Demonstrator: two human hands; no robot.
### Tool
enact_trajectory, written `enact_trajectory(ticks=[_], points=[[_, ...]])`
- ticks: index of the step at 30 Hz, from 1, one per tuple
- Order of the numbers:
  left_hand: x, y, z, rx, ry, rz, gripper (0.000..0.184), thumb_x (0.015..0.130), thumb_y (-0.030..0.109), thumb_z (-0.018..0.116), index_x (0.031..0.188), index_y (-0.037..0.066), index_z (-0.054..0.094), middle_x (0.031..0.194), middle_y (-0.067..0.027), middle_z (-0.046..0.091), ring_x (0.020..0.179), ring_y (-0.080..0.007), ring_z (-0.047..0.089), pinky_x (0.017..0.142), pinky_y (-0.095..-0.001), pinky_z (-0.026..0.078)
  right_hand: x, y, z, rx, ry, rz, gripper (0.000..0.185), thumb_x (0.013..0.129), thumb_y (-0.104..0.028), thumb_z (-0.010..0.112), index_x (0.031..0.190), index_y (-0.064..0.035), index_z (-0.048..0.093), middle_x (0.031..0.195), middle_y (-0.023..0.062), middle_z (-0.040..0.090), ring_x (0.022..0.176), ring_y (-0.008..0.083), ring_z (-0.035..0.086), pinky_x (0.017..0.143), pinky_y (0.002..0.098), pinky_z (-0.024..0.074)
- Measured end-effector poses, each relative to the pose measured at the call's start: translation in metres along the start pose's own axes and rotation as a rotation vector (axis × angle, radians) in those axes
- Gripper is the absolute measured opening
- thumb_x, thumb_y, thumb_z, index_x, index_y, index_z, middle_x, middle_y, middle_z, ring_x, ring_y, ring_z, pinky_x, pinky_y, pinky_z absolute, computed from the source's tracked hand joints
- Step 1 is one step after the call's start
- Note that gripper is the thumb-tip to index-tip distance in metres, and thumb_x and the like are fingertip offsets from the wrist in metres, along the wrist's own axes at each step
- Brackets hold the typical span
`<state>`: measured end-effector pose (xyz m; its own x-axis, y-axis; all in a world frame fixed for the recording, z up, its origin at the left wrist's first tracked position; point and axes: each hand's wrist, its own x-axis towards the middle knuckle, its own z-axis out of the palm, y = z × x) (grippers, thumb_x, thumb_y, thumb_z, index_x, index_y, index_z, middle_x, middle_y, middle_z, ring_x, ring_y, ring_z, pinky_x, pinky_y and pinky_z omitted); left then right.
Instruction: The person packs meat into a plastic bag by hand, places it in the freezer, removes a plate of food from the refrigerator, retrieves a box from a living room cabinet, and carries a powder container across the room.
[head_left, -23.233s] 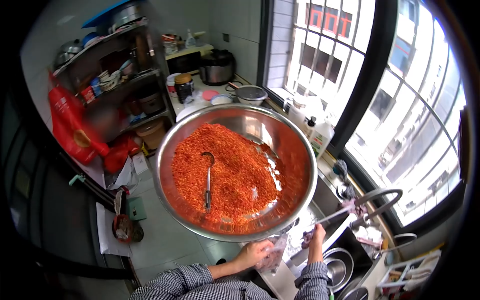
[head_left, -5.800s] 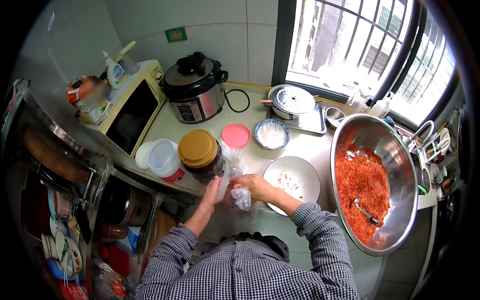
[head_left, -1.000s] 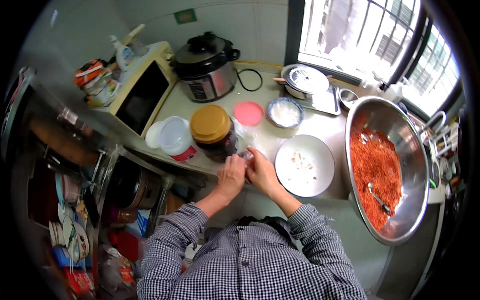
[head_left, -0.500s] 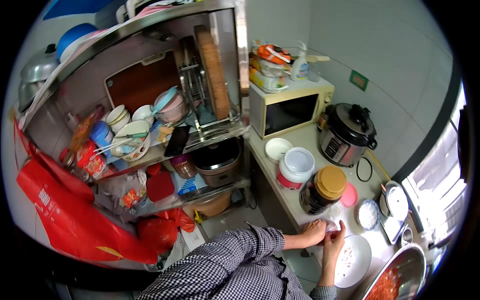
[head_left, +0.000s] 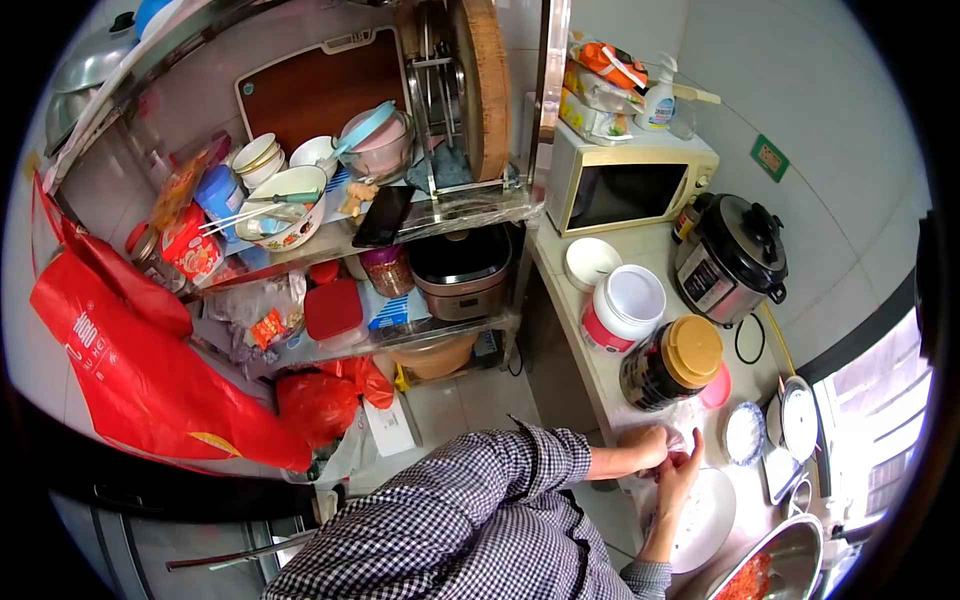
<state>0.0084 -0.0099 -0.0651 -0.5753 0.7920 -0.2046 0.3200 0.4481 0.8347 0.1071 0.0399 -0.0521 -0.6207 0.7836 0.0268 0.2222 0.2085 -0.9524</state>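
My left hand [head_left: 643,449] is closed, its fingers gripping a clear, crumpled plastic bag [head_left: 684,416] at the counter's edge. Against it, my right hand [head_left: 680,484] pinches the same plastic with thumb and finger; its index finger points up. What lies inside the plastic is hidden by the fingers. Just under my right hand is a white plate [head_left: 712,520] with a few small pale bits on it. A large dark jar with a gold lid [head_left: 693,352] stands beyond my hands, and a pink lid [head_left: 717,386] lies beside the jar.
A metal bowl [head_left: 803,553] of red chopped food sits at lower right. Along the counter stand a white tub [head_left: 622,308], a white bowl [head_left: 592,262], a pressure cooker [head_left: 728,262] and a microwave [head_left: 630,185]. A loaded metal shelf [head_left: 450,212] and red bag [head_left: 150,370] are at left.
The view has shifted, so the shelf and counter items sit differently in the frame. Both hands stay together at the plastic bag, the right still beside the plate.
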Motion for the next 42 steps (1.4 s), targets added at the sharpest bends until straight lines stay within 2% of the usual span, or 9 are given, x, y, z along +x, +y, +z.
enact_trajectory(ticks=[7,8,11,14,20,21,28,38,42], points=[[-0.006,0.007,-0.009,-0.655,-0.147,-0.293,0.016,0.075,0.010,0.049,0.072,0.001,0.063,0.064,-0.0098,0.061,0.053,-0.0194,0.058,0.044,-0.0354,0.042,-0.003,0.041,-0.007,-0.180,0.077,-0.128,0.008,0.079,0.004,0.054,0.082,-0.0029,0.051,0.061,0.0015,0.052,0.048,0.0054,0.042,0.040,0.0215,0.0314],[0.010,-0.007,0.018,-0.554,-0.115,-0.220,0.012,0.071,0.003,0.048,0.068,0.001,0.059,0.057,-0.0073,0.054,0.045,-0.0175,0.050,0.038,-0.0343,0.033,-0.009,0.022,-0.002,-0.199,0.123,-0.124,0.007,0.080,0.002,0.055,0.074,-0.0017,0.053,0.061,0.0014,0.052,0.049,0.0056,0.041,0.043,0.0219,0.0330],[0.054,-0.049,0.082,-1.033,-0.234,-0.321,0.011,0.068,-0.002,0.047,0.065,0.000,0.057,0.053,-0.0078,0.051,0.042,-0.0169,0.046,0.035,-0.0331,0.030,-0.014,0.019,-0.001,-0.307,0.160,-0.233,0.006,0.079,0.002,0.056,0.074,-0.0008,0.054,0.061,0.0018,0.053,0.052,0.0069,0.043,0.046,0.0231,0.0356],[0.027,-0.021,0.046,-1.119,-0.245,-0.499,0.011,0.067,-0.002,0.046,0.064,0.001,0.056,0.051,-0.0077,0.048,0.040,-0.0157,0.042,0.035,-0.0327,0.028,-0.015,0.028,-0.003,-0.268,0.171,-0.190,0.004,0.079,0.002,0.055,0.076,0.0003,0.056,0.062,0.0027,0.054,0.055,0.0086,0.045,0.050,0.0244,0.0387],[-0.033,-0.004,-0.014,-1.342,-0.442,-0.222,0.011,0.075,0.014,0.056,0.066,0.014,0.049,0.057,0.0024,0.049,0.046,-0.0071,0.042,0.040,-0.0221,0.032,-0.026,0.047,-0.007,-0.150,0.169,-0.200,0.006,0.075,0.005,0.053,0.076,0.0007,0.057,0.062,0.0032,0.055,0.057,0.0080,0.046,0.051,0.0238,0.0406],[-0.030,0.000,-0.016,-1.253,-0.428,-0.410,0.011,0.077,0.015,0.056,0.067,0.015,0.051,0.058,0.0035,0.050,0.048,-0.0062,0.044,0.043,-0.0202,0.033,-0.027,0.050,-0.007,-0.203,0.198,-0.234,0.006,0.074,0.005,0.054,0.075,0.0000,0.057,0.063,0.0034,0.055,0.057,0.0083,0.047,0.052,0.0241,0.0412],[-0.014,0.005,-0.024,-0.974,-0.500,-0.624,0.016,0.074,0.007,0.058,0.064,0.011,0.047,0.053,0.0033,0.041,0.035,-0.0040,0.028,0.033,-0.0210,0.017,-0.031,0.016,-0.009,-0.217,0.143,-0.248,0.011,0.072,0.005,0.059,0.083,0.0027,0.059,0.077,0.0078,0.056,0.063,0.0139,0.055,0.055,0.0232,0.0438],[-0.010,-0.004,-0.013,-0.793,-0.497,-0.381,0.008,0.073,0.007,0.059,0.070,0.011,0.053,0.054,0.0062,0.040,0.037,-0.0030,0.029,0.033,-0.0215,0.016,-0.023,0.015,-0.021,-0.293,0.087,-0.255,0.013,0.069,0.000,0.061,0.082,0.0017,0.061,0.076,0.0105,0.057,0.062,0.0204,0.057,0.055,0.0282,0.0465],[-0.011,-0.008,-0.002,-0.678,-0.343,-0.201,0.004,0.071,0.006,0.061,0.075,0.007,0.060,0.060,0.0034,0.051,0.046,-0.0039,0.041,0.039,-0.0204,0.028,-0.019,0.011,-0.022,-0.489,0.106,-0.360,0.009,0.068,-0.005,0.060,0.077,-0.0016,0.061,0.074,0.0110,0.057,0.066,0.0267,0.058,0.058,0.0344,0.0472]])
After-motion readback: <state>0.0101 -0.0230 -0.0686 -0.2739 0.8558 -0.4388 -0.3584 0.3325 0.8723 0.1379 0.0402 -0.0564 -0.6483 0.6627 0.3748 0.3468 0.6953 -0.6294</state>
